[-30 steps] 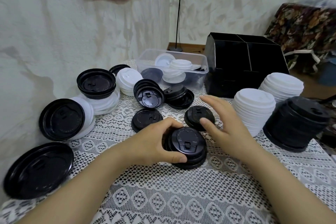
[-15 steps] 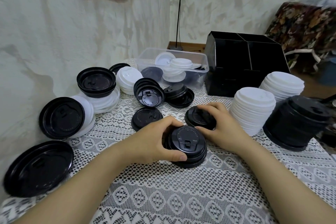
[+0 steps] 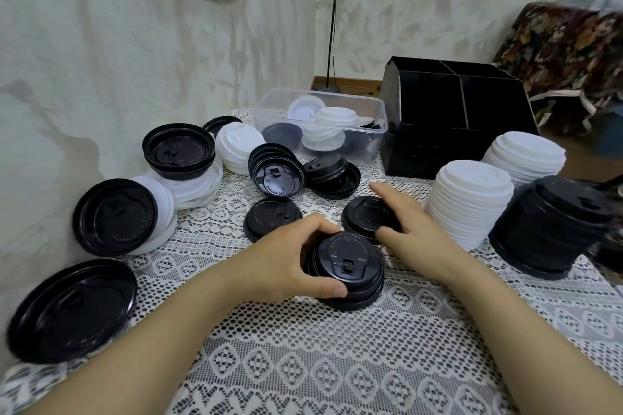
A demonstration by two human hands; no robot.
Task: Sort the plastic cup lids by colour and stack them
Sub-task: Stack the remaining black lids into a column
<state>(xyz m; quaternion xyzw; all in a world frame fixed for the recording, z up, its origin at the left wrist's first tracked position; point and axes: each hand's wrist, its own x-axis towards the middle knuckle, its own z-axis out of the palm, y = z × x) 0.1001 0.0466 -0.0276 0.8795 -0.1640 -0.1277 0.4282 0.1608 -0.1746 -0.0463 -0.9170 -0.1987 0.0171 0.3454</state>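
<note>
My left hand (image 3: 286, 259) grips a short stack of black lids (image 3: 350, 271) at the middle of the lace-covered table (image 3: 303, 364), thumb on its near rim. Just behind it, my right hand (image 3: 411, 229) curls round a single black lid (image 3: 365, 216) that lies on the cloth. To the right stand two tall stacks of white lids (image 3: 470, 202) (image 3: 526, 155) and one tall stack of black lids (image 3: 553, 226). Loose black and white lids are scattered at the left and back.
A clear plastic tub (image 3: 320, 125) with mixed lids sits at the back, a black divided organiser (image 3: 455, 118) beside it. Large black lids (image 3: 72, 310) (image 3: 114, 216) lie along the wall at the left. A dark object blurs at the right edge.
My right hand has reached forward and closed its fingers round the single black lid. My left hand has stayed on the short black stack.
</note>
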